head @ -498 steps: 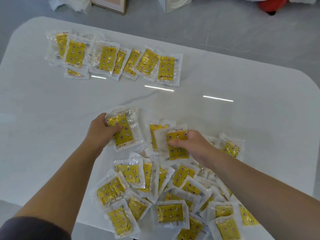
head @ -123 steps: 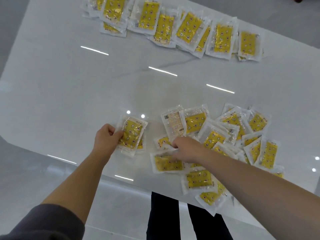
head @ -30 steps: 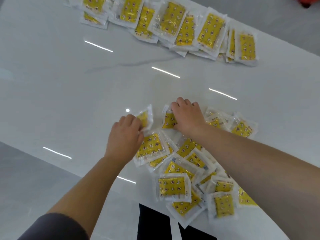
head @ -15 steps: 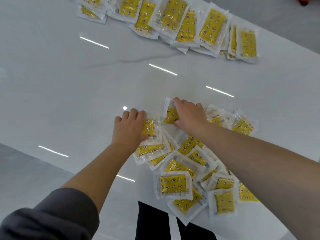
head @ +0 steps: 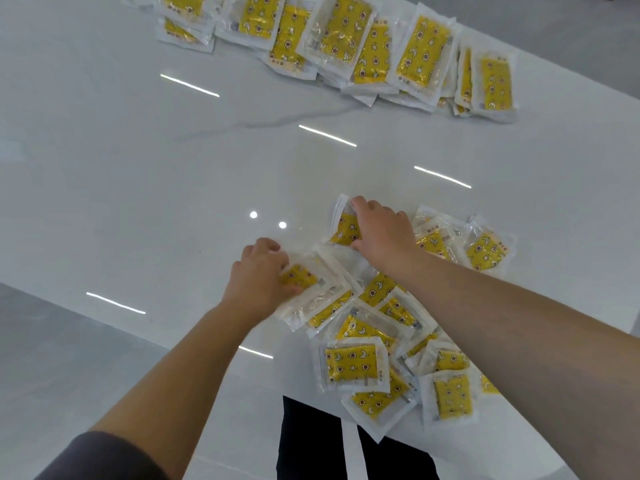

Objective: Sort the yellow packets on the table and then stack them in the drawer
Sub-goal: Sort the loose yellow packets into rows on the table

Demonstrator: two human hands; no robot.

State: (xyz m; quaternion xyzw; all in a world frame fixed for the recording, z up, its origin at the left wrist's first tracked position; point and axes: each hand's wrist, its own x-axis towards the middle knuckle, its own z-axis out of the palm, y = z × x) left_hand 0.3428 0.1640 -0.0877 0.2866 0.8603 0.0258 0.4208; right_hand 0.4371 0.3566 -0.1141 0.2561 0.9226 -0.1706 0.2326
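Hands have both just grabbed: left hand [head: 258,275] pinches a yellow packet [head: 299,277] at the left edge of the pile [head: 356,365], right hand [head: 381,230] grips another packet [head: 343,226] at its far edge. Sorting goes on; the neat row [head: 346,39] lies well beyond the pile.

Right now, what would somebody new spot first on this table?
A jumbled heap of yellow packets with moons and stars sits at the white table's near edge. The left hand grips its leftmost packet and the right hand pinches its farthest packet. A tidier row of packets lies along the far edge.
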